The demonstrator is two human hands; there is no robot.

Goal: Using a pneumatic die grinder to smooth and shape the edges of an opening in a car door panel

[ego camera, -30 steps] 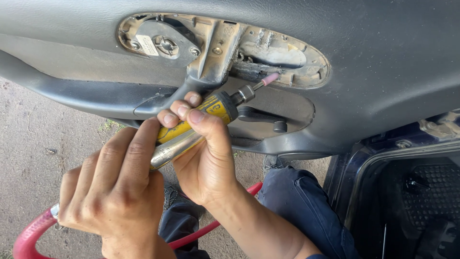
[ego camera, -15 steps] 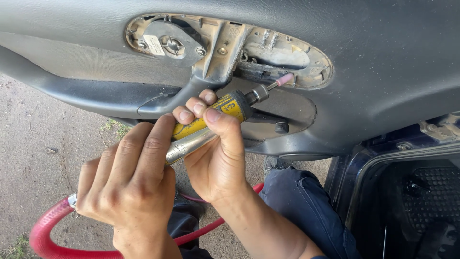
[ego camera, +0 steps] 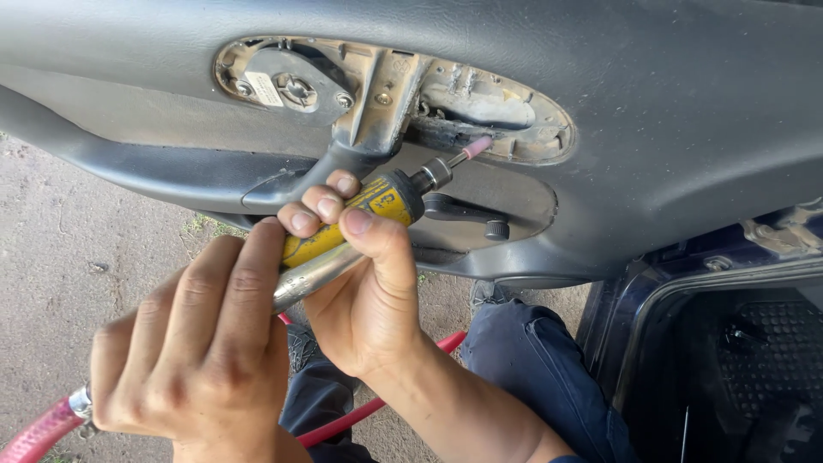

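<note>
Nearest, at 7 o'clock, the left hand (ego camera: pixel 193 351) is curled shut around the smooth metal tail of a grinder (ego camera: pixel 356 227), its index finger laid along the shaft. A red rubber hose (ego camera: pixel 34 433) with a metal collar leaves that fist toward the lower left corner, and another stretch of it passes under the wrists.

Just beyond, near the centre, the right hand (ego camera: pixel 369 291) pinches the tool's yellow, scuffed body: thumb on top, three fingertips wrapped over from the far side, a closed grip. A worn black mark sits on the yellow sleeve close to the thumb. The tool slants up toward 2 o'clock, ending in a dark chuck and a small pink cylindrical stone (ego camera: pixel 477 147).

The stone touches the lower rim of an oval opening in a grey, grainy plastic door panel (ego camera: pixel 686 111), where bare beige plastic and a round metal part with a small pale sticker (ego camera: pixel 260 88) show. A black window crank (ego camera: pixel 467 214) lies just below the stone.

Dark blue trouser knees (ego camera: pixel 531 360) are at 5 o'clock, over gritty ground (ego camera: pixel 60 257).
</note>
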